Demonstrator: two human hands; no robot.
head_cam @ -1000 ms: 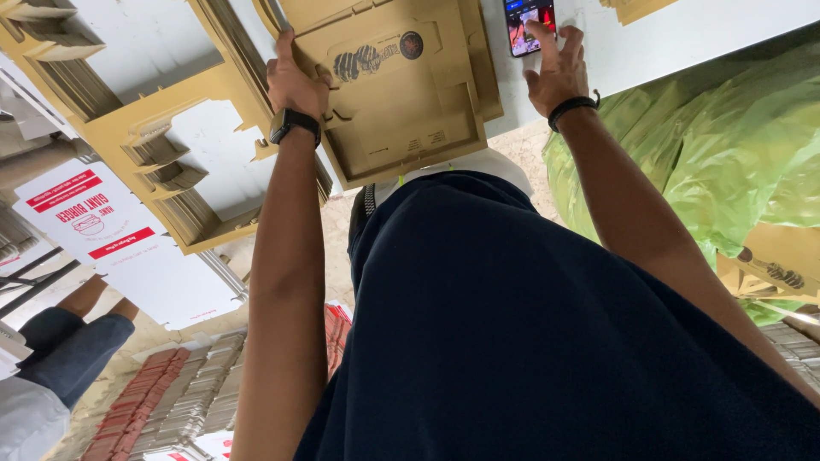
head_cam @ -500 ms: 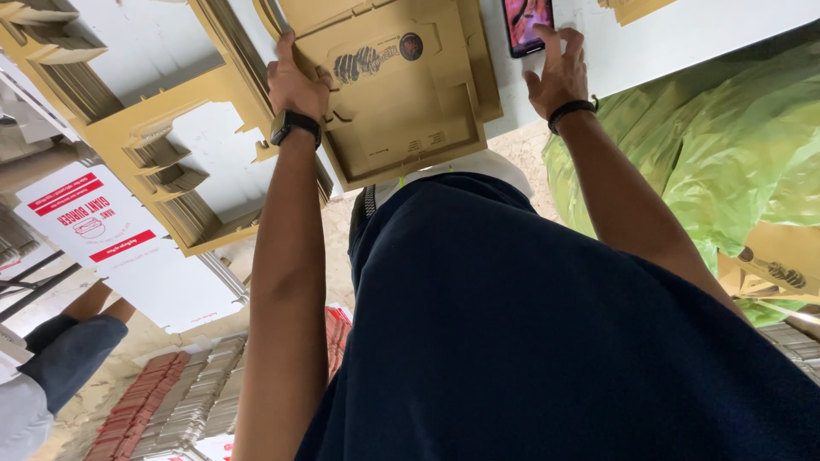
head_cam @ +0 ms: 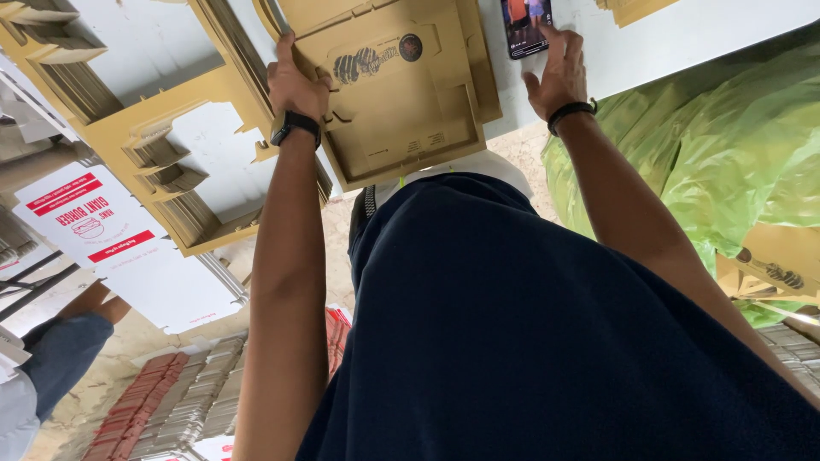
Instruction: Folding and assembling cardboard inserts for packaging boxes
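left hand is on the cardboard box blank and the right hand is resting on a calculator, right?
Not quite. The left hand does grip the cardboard box blank, but the right hand touches a phone with a lit screen, not a calculator. The head view shows it.

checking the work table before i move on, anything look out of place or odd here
One thing stands out: a phone with its screen lit lies on the white table among the box work, and the right hand is touching it. The left hand holds the flat brown cardboard box. Nothing looks damaged or spilled.
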